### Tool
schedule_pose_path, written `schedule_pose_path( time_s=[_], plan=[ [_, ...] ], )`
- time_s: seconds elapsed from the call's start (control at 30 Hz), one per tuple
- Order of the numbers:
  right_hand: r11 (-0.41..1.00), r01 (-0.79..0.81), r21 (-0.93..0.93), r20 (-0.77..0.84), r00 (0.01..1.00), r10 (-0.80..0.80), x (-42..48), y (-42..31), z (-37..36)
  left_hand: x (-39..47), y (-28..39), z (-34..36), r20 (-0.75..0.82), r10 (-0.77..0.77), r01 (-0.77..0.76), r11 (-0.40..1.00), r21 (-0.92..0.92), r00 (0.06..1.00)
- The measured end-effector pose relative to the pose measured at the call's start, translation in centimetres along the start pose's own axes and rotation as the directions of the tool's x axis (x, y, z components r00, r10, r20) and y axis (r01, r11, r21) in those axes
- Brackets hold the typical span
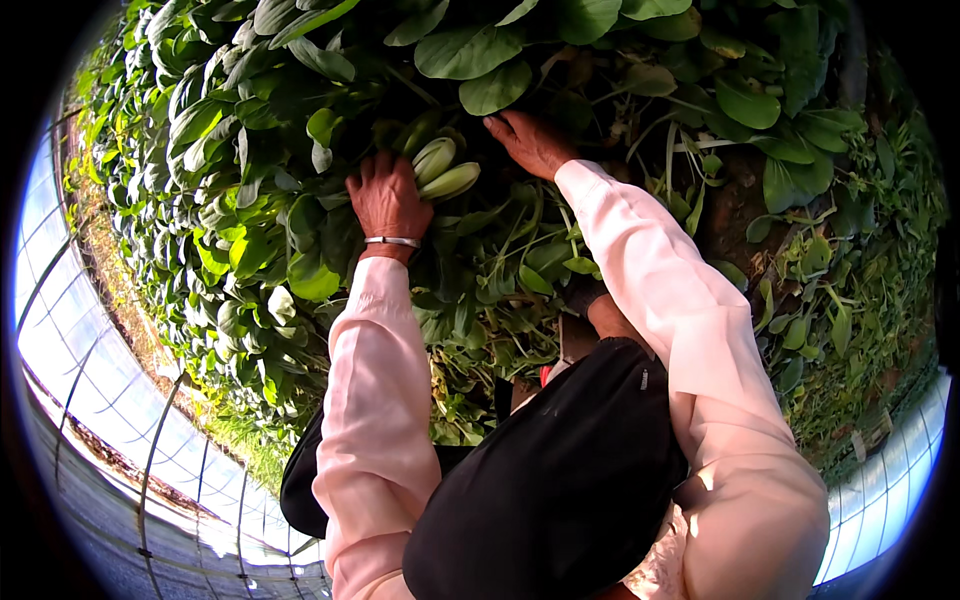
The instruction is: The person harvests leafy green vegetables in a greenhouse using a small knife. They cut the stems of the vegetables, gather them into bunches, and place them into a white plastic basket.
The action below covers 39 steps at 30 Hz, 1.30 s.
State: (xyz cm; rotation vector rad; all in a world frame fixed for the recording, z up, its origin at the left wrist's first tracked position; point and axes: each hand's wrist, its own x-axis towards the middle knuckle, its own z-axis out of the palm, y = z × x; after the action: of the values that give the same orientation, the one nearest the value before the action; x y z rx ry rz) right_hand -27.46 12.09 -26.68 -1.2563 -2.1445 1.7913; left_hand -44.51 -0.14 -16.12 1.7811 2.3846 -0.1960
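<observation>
My left hand (388, 196), with a metal bangle (392, 241) on its wrist, is closed around a bunch of leafy greens that looks like bok choy. The bunch's pale, thick stem bases (442, 169) point to the right, towards my other arm. Its leaves are mostly lost in the shadow beside my fingers. To the right and a little farther out, my right hand (531, 142) reaches in among the plants, just below a broad green leaf (496, 88). Its thumb side shows, but shadow and foliage hide what the fingers touch.
Dense standing greens (202, 142) fill the left and far side. Loose leaves and stems (517, 255) litter the ground before my knees. Bare soil (739, 210) and low weeds (862, 300) lie to the right. A greenhouse wall with a metal frame (154, 442) curves along the left.
</observation>
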Motion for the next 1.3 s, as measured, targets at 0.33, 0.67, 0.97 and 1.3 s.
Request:
schedule_pose_path(
  time_s=[0.33, 0.67, 0.97, 1.3],
  plan=[
    [0.977, 0.053, -0.207, -0.005, 0.998, -0.055, 1.7, -0.1, 1.3, -0.2, -0.1, 0.6, -0.087, 0.048, -0.049, 0.999, -0.006, 0.995],
    [0.692, -0.332, 0.642, 0.209, 0.943, 0.259, -4.1, -2.2, -3.1, -3.6, 0.9, -1.7, -0.254, 0.029, -0.078, 0.979, -0.187, 0.967],
    [0.503, -0.154, 0.851, 0.145, 0.988, 0.056, -6.8, -7.2, -4.3, -6.5, 3.0, -7.8, -0.243, 0.272, -0.317, 0.933, -0.172, 0.931],
    [0.762, -0.029, 0.647, 0.161, 0.982, -0.1, -15.2, -12.0, -7.9, -7.5, 6.5, -13.9, -0.142, 0.301, -0.331, 0.889, -0.317, 0.943]
  ],
)
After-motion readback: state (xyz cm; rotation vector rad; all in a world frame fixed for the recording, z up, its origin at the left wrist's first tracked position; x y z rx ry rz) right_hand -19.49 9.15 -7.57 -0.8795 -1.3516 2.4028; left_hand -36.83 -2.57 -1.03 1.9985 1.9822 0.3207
